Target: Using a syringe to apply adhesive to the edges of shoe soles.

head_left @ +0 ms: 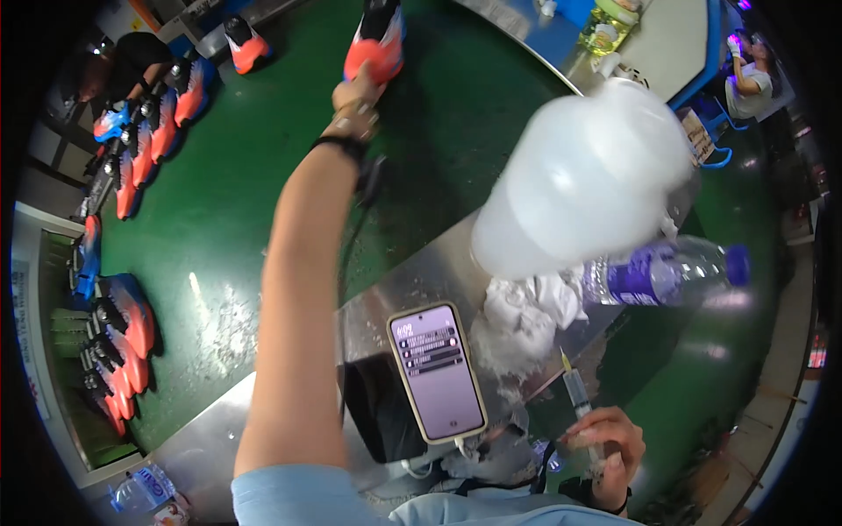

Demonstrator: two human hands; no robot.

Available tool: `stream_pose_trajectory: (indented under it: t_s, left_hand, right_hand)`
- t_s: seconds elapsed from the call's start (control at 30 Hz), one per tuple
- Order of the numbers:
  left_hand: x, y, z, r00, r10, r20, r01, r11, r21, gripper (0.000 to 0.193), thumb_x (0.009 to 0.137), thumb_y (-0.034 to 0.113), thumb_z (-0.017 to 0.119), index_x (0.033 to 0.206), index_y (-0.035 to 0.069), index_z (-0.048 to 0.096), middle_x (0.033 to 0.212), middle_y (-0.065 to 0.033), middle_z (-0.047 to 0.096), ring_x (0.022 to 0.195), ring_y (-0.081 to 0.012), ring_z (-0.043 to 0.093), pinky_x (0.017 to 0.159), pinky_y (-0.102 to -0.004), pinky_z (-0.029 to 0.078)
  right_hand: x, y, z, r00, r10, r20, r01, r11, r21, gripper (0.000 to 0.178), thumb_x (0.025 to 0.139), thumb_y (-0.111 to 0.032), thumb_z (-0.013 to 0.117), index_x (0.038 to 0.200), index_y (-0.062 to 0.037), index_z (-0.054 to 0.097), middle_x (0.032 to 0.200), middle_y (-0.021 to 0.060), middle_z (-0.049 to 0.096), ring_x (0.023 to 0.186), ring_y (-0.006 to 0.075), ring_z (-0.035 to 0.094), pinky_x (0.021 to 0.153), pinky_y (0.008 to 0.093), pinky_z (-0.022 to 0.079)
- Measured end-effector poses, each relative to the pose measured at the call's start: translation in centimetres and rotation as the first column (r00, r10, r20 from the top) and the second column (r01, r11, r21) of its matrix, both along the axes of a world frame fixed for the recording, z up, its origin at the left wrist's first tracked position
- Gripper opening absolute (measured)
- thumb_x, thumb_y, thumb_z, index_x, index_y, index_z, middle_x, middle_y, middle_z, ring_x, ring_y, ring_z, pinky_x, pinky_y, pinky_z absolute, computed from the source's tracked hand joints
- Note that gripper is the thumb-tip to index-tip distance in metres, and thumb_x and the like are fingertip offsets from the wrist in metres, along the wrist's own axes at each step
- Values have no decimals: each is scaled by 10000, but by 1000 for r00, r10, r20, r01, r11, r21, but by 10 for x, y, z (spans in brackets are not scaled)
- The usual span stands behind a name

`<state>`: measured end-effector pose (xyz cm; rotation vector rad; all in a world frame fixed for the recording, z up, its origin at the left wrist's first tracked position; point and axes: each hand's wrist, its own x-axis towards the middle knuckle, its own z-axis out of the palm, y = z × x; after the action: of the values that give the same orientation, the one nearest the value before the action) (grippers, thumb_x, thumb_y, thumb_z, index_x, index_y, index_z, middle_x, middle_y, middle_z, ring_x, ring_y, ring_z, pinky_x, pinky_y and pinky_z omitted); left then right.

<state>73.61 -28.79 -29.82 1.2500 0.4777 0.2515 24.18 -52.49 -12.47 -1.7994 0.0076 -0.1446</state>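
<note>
A coral-orange and black shoe [379, 48] sits at the far middle, orange end pointing near, its far end out of view. A slim, clear plastic syringe with a yellowish tip [576, 391] is held at a slant, near right, tip pointing far and slightly left.

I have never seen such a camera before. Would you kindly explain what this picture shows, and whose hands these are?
There is no machine arm here: these are a person's own bare hands. One wide fisheye camera on the head looks down, so straight edges appear bent. The left hand, stretched far forward, holds the toe of an orange-and-black shoe over the green surface. The right hand, near the body, holds a thin syringe. Between the arms is a lit phone. Further right are crumpled white material, a large white container and a clear bottle on its side. More shoes are at the left.
</note>
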Motion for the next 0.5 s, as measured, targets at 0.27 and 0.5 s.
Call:
stream_pose_trajectory:
  t_s: [0.27, 0.5]
  left_hand:
    - [-372, 139, 126, 914, -406, -15, 396, 898, -193, 485, 891, 225, 496, 1290, 3, 332, 1308, -114, 406, 1207, -226, 401, 1006, -357, 361]
    - [-720, 185, 152, 970, -70, -233, 38, 989, -140, 210, 887, 179, 471, 975, -1, 533, 815, -78, 603, 583, -118, 511, 535, -257, 428]
  right_hand:
    - [-22, -14, -1, 973, 53, 224, -65, 997, 49, 353, 869, -271, 401, 900, 37, 570, 797, 189, 596, 704, 231, 592, 659, 310, 468]
    - [-23, 6, -37, 988, -50, 147, -2, 944, 331, 339, 893, -207, 331, 1048, 40, 504, 929, 151, 575, 732, 178, 583, 649, 271, 451]
